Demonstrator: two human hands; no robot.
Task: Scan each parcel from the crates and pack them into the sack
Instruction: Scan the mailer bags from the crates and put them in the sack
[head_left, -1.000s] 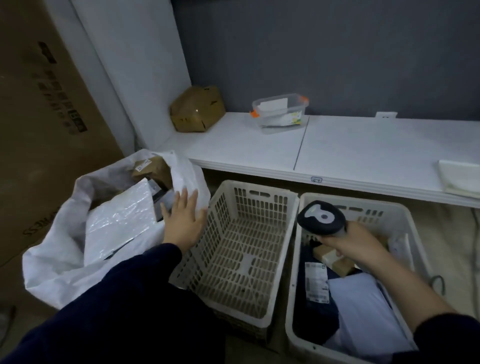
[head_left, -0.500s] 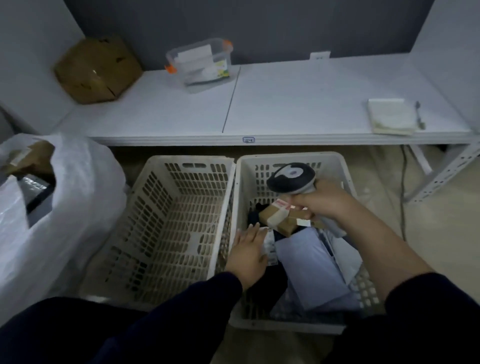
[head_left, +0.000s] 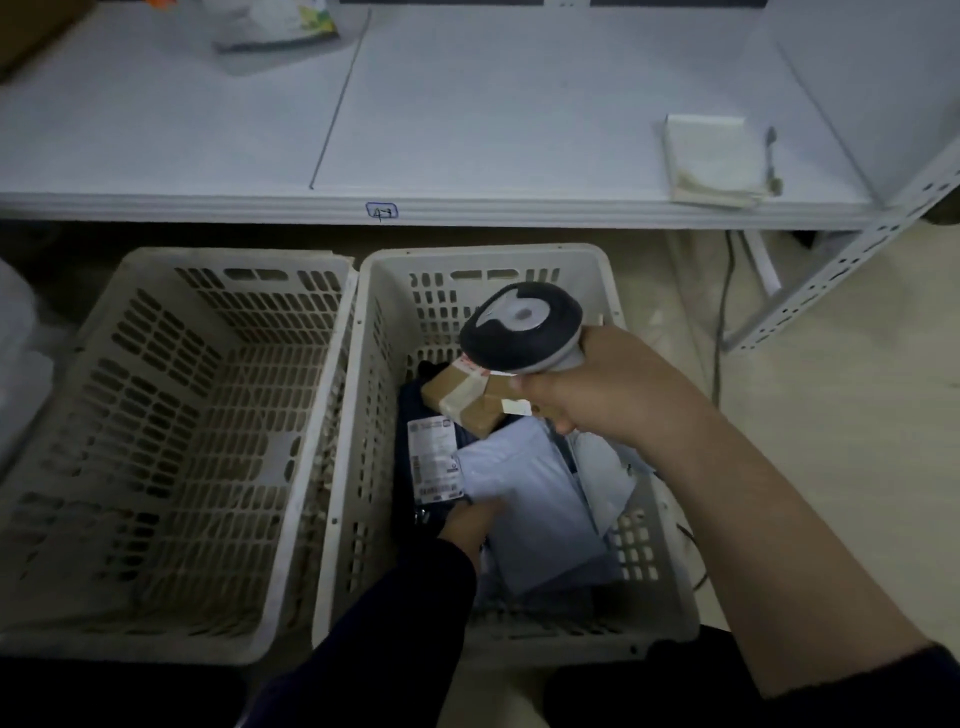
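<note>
Two cream plastic crates stand on the floor under the shelf. Nothing lies in the left crate (head_left: 171, 447). The right crate (head_left: 374, 467) holds several parcels: a small taped brown box (head_left: 462, 400), a dark parcel with a white label (head_left: 434, 460), and a pale mailer bag (head_left: 524, 499). My left hand (head_left: 470, 522) reaches down into the right crate and grips the near edge of the pale mailer. My right hand (head_left: 608, 395) grips the handheld scanner (head_left: 522, 327) above the brown box. Only a sliver of the white sack (head_left: 13, 364) shows at the far left.
A white shelf (head_left: 467, 130) runs across the top, with a folded cloth (head_left: 711, 161) at its right and a clear container (head_left: 270, 23) at the top left. A perforated metal shelf leg (head_left: 841, 260) and a cable stand at the right of the crates.
My left hand left the sack, crossed to the right crate and now holds the pale mailer. The view swung right and down, so the sack slid almost out of frame.
</note>
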